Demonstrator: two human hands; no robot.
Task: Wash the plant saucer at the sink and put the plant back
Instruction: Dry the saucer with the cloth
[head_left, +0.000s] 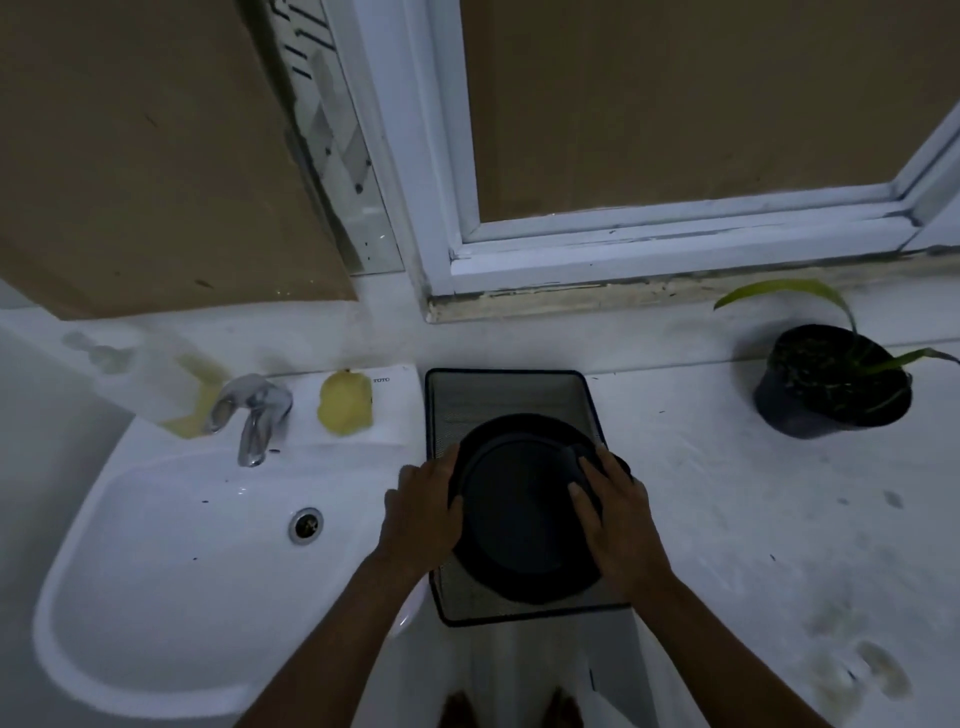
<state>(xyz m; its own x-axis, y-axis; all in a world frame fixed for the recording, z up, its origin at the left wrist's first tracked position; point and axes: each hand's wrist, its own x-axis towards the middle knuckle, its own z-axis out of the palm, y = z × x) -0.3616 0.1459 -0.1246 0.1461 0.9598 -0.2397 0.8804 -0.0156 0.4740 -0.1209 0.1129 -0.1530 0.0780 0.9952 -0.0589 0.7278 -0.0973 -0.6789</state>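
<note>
One saucer (519, 519) gripped by left hand (421, 506), right hand (618, 514), over tray (509, 395)

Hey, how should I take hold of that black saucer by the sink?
Grip the saucer by its raised rim at opposite edges: left hand from the left, right hand from the right, thumbs over the rim. It is wide, shallow and round, so a one-sided grip would likely tip it.
</note>
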